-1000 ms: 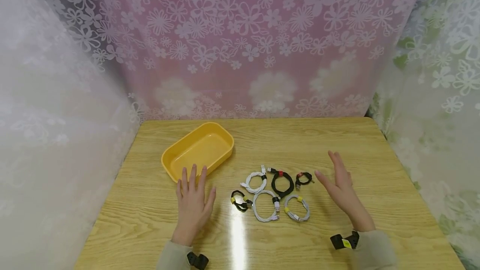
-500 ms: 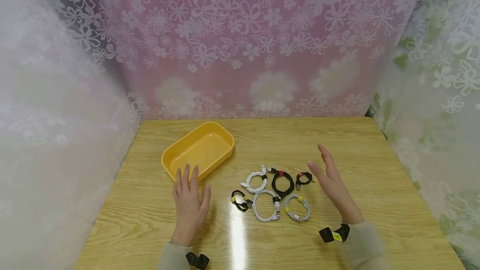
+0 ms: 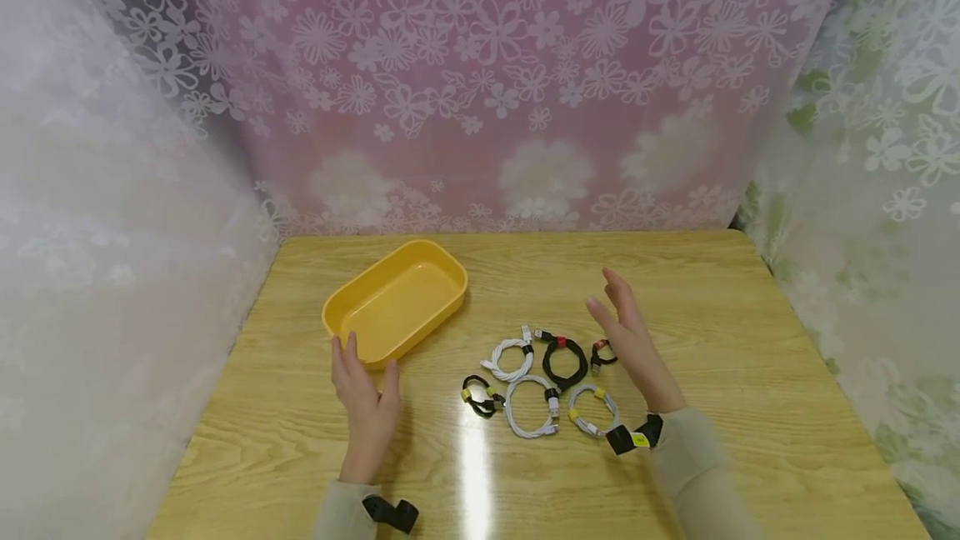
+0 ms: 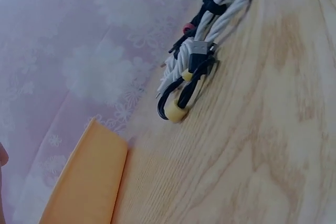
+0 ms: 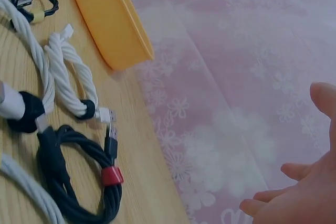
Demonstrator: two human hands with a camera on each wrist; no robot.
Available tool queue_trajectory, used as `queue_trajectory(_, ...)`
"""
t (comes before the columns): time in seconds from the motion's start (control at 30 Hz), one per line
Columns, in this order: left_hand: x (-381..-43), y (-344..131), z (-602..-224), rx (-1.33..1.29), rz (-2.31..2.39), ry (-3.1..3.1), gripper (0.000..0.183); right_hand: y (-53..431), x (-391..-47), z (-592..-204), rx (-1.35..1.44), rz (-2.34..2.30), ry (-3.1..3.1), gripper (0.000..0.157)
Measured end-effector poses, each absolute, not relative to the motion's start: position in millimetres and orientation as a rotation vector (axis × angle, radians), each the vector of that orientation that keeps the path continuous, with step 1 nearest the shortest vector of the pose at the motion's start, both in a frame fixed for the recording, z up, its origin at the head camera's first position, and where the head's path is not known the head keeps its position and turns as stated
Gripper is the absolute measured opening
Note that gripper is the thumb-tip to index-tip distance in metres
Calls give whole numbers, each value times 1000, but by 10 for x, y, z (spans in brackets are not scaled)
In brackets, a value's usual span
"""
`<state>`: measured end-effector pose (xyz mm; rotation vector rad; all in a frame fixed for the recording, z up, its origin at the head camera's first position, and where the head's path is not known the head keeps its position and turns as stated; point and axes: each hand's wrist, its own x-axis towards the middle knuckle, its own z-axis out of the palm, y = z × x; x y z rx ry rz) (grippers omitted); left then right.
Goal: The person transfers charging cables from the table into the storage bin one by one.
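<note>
Several coiled USB cables lie on the wooden table. At the back are a white cable (image 3: 498, 363), a black cable with a red strap (image 3: 582, 367) and a small black cable (image 3: 597, 354), which my right hand partly covers. In front lie a black cable with yellow ties (image 3: 468, 399), a larger white cable (image 3: 510, 415) and a grey cable with yellow ties (image 3: 615, 413). My right hand (image 3: 633, 348) hovers beside the small black cable, fingers extended, holding nothing. At the near left corner of the yellow tray (image 3: 450, 304), my left hand (image 3: 365, 407) overlaps the rim, fingers relaxed.
The wooden table (image 3: 255, 440) has floral curtains on three sides, with the pink curtain (image 3: 480, 107) along its back edge. Each wrist wears a black camera. A bright light reflection crosses the table's front.
My right hand has moved left and forward, over the small black cable's right side. My left hand has shifted left along the tray and turned. The cables and tray stay where they were.
</note>
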<state>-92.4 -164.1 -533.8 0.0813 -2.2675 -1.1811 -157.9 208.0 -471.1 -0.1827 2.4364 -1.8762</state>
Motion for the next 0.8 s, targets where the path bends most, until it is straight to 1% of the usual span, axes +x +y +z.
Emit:
queue_trajectory(0.17,-942,-1698,-5322,196,-1383,-2244,71,1935,-1743,-4698,-172,-1909,2411,75)
queue_trajectory(0.43,-967,-1794,-5294,390,-1759,-2146,71,1614,-2052,-4650,-241,-1986,2283,74)
queue_trajectory(0.6,-1017,-1780,-5261,469,-1908,-2024,70,1419,-2231,-4665,-266,-2044,2159,71)
queue_trajectory(0.8,-1033,-1762,-5267,523,-2039,-1948,70,1218,-2368,-4761,-256,-2043,2097,72)
